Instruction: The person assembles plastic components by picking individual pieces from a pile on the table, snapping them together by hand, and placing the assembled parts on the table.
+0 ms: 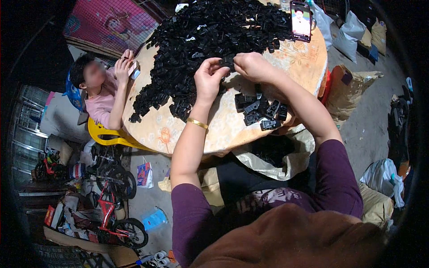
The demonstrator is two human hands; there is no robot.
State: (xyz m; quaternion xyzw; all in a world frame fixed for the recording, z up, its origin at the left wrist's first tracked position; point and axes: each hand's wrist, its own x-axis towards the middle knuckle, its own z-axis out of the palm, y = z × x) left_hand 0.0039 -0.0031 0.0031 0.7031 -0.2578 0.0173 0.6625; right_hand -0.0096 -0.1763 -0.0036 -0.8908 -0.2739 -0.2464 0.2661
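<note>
Over the table's middle, my left hand point(208, 80) and my right hand point(255, 67) meet around a small black plastic part point(227, 63). Left thumb and fingers pinch one side of it, while the right fingers close on its other side. Its exact shape is partly hidden by the fingers. A large heap of similar black plastic parts point(201, 33) spreads beyond and to the left of my hands. Below my right wrist lies a smaller group of black parts point(261, 109) at the table's near edge.
The round table point(156, 134) has a flowered cloth. A lit phone point(300, 21) stands at its far right. An open woven sack point(286, 167) hangs at the near edge. Another person point(105, 96) sits at the left. Full sacks point(351, 94) stand right; a red bicycle point(107, 207) is lower left.
</note>
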